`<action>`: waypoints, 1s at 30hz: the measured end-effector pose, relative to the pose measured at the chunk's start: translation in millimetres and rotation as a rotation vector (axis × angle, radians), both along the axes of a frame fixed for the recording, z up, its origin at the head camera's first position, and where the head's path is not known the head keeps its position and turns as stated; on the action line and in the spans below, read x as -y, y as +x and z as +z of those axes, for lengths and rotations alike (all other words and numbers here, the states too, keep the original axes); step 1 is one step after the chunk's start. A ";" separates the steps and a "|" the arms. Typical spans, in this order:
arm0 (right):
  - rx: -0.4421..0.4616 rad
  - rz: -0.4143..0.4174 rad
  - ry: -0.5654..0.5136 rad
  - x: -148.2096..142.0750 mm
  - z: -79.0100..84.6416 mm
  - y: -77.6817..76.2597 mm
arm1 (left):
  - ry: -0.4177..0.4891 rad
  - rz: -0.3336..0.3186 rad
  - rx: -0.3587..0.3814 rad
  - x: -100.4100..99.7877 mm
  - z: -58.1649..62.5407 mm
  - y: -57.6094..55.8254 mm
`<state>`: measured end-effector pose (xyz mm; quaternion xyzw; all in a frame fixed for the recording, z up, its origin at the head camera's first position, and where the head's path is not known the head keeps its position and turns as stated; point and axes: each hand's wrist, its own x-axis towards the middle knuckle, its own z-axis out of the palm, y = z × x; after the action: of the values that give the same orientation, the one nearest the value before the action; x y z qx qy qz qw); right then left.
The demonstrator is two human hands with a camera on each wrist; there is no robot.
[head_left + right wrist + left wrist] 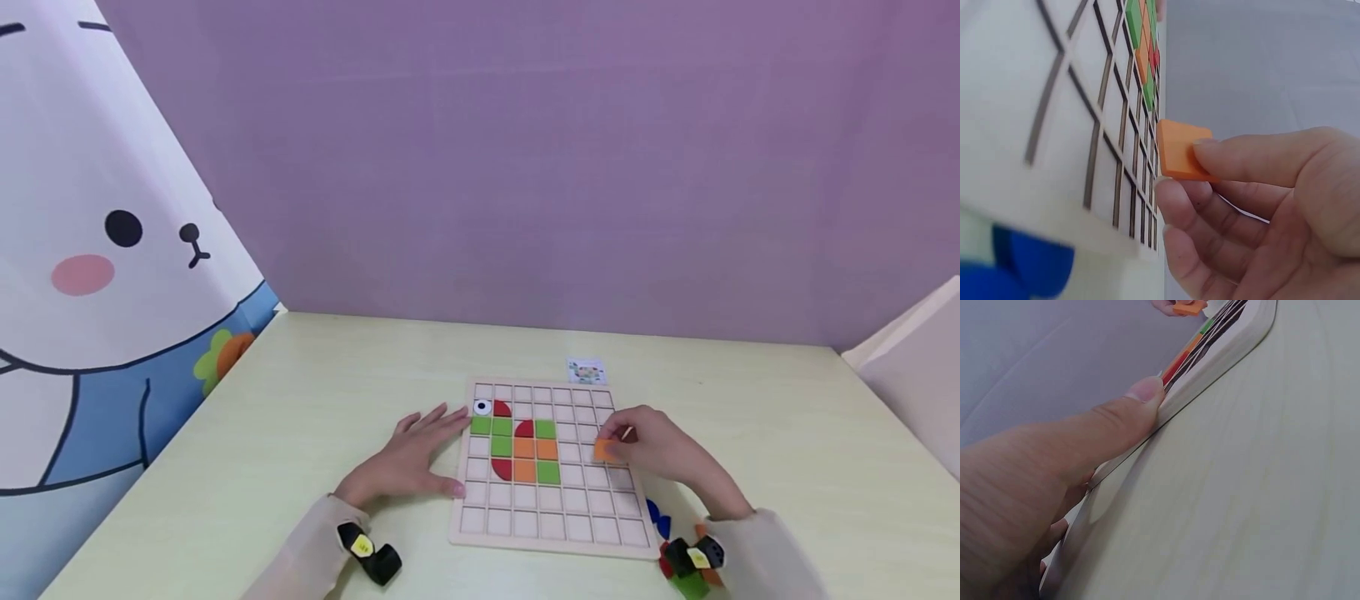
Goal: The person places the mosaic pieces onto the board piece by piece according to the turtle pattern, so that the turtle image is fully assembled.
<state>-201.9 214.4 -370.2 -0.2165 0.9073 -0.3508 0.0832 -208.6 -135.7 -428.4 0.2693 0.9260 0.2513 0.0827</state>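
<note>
A pale wooden grid board (525, 525) lies on the table, with green, orange and red tiles and an eye tile (482, 407) set in its upper left and middle cells. My right hand (656, 446) pinches an orange square tile (1182, 149) between thumb and fingers, over the board's right side. On the board's left edge rests my left hand (408, 462), its fingers spread and extended. The left wrist view shows the thumb (1110, 425) pressed along the board's side.
A small printed picture card (586, 371) lies behind the board. Loose blue pieces (658, 518), a green piece (690, 586) and other red and orange ones sit by the right wrist. A purple partition (562, 183) stands at the table's back.
</note>
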 end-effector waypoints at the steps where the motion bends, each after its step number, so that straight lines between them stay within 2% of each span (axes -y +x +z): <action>1: 0.000 -0.001 0.001 1.9 0.1 -1.1 | 0.000 -0.002 0.000 -0.3 -0.3 -0.3; 13: 0.005 -0.029 0.031 25.0 -2.9 -15.6 | 0.003 -0.003 -0.008 -1.0 -1.4 -1.4; 19: -0.036 -0.020 0.041 30.4 -3.9 -24.6 | -0.001 0.007 0.007 -2.4 -2.2 -1.6; 30: -0.015 0.001 0.017 33.9 -10.5 -39.0 | 0.003 -0.001 0.008 -2.0 -1.1 -1.4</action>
<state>-240.8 180.5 -380.7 -0.2185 0.9108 -0.3413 0.0785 -210.1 -133.7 -429.5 0.2691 0.9251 0.2536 0.0859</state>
